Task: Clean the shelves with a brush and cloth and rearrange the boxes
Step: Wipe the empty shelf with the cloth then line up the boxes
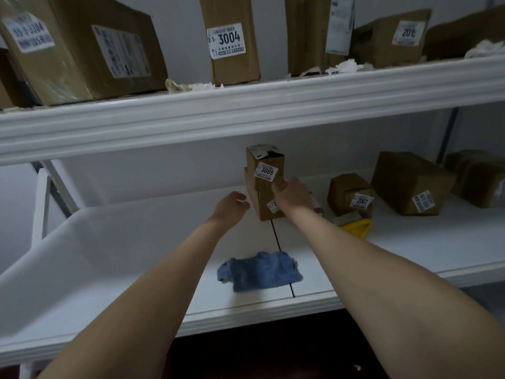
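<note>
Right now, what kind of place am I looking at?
Probably a parcel storeroom: white shelves hold brown cardboard boxes with numbered stickers, like the 3004 box and the 3005 box. A blue cloth and a yellow brush lie on the lower shelf.

Premises: a parcel storeroom or stockroom. Evidence: white metal shelving (pixel 246 110) on two levels against a plain wall, loaded with brown cardboard cartons (pixel 82 50), each bearing printed number labels (pixel 229 41) such as 3004, 3005 and 2007.
</note>
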A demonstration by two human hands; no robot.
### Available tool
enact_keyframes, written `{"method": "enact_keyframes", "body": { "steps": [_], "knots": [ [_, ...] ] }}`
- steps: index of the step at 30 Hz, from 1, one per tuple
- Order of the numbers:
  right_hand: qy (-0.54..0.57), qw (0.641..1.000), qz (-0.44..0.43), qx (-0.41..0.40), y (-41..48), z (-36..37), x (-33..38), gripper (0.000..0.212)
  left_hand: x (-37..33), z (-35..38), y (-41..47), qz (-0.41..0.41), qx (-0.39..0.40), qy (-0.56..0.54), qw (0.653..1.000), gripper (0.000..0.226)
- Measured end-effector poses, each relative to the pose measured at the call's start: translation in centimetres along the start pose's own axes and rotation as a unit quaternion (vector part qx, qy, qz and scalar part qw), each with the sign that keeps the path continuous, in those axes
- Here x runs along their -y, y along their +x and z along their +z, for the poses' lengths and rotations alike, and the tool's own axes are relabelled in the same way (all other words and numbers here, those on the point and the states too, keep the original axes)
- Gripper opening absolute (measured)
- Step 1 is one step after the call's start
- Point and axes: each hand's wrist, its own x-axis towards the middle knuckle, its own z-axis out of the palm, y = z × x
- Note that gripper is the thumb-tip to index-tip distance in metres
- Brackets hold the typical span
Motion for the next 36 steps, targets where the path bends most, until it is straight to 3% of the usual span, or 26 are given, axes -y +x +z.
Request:
{"method": "enact_keyframes", "body": {
  "steps": [4, 9, 15, 18, 21, 27, 36],
  "knots": [
    [0.164, 0.984, 0.057, -0.030, 2.8, 0.4, 0.5, 0.069, -1.7, 0.7, 2.3, -0.066, -0.006, -0.220, 0.973, 0.060],
    [0.253, 0.963, 0.096, 0.009, 6.0, 1.4, 0.5, 0.070, -3.0, 1.5, 4.8, -0.106, 0.017, -0.337, 0.936, 0.066],
    [0.274, 0.957, 0.081, 0.047, 6.9, 2.1, 0.6, 0.065, -3.3, 1.8, 5.9, -0.121, 0.049, -0.354, 0.926, 0.066],
    [0.281, 0.955, 0.070, 0.069, 6.5, 2.8, 0.9, 0.064, -2.9, 1.8, 5.6, -0.116, 0.069, -0.388, 0.912, 0.050],
    [0.282, 0.953, 0.067, 0.084, 5.6, 3.3, 1.3, 0.066, -1.8, 0.9, 4.5, -0.118, 0.056, -0.394, 0.910, 0.037],
    [0.246, 0.959, 0.049, 0.133, 1.4, 5.0, 3.3, 0.084, 1.3, -2.9, 1.2, -0.115, 0.037, -0.389, 0.913, 0.039],
    [0.288, 0.936, 0.054, 0.196, -4.9, 10.6, 7.8, 0.068, 7.0, -9.0, -4.0, -0.135, -0.035, -0.363, 0.921, 0.043]
  ]
}}
